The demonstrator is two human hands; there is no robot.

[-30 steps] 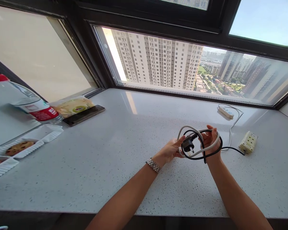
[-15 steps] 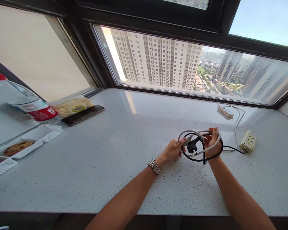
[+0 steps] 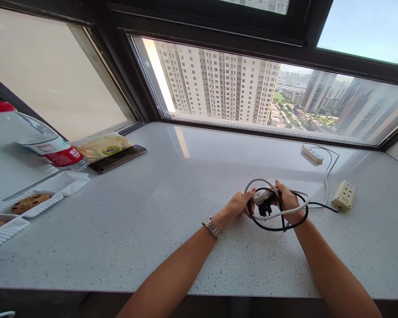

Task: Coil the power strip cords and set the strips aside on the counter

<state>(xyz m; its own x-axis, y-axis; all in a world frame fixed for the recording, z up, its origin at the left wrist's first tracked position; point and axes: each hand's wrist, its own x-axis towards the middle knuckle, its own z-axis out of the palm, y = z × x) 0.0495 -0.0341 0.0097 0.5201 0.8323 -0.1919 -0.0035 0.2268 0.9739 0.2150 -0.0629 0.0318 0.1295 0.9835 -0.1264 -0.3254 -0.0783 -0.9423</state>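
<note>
Both hands (image 3: 263,204) clasp coiled cords (image 3: 278,216) amid open countertop (image 3: 172,212).

A dark phone (image 3: 116,158) lies on the surface (image 3: 172,212). Just left of the phone are a yellow packet (image 3: 101,146) and a red-capped bottle (image 3: 29,134); nearer, cookie trays (image 3: 26,204).

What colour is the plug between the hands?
Black, on a black cord looped with a white one; the plug shows in the head view.
</note>
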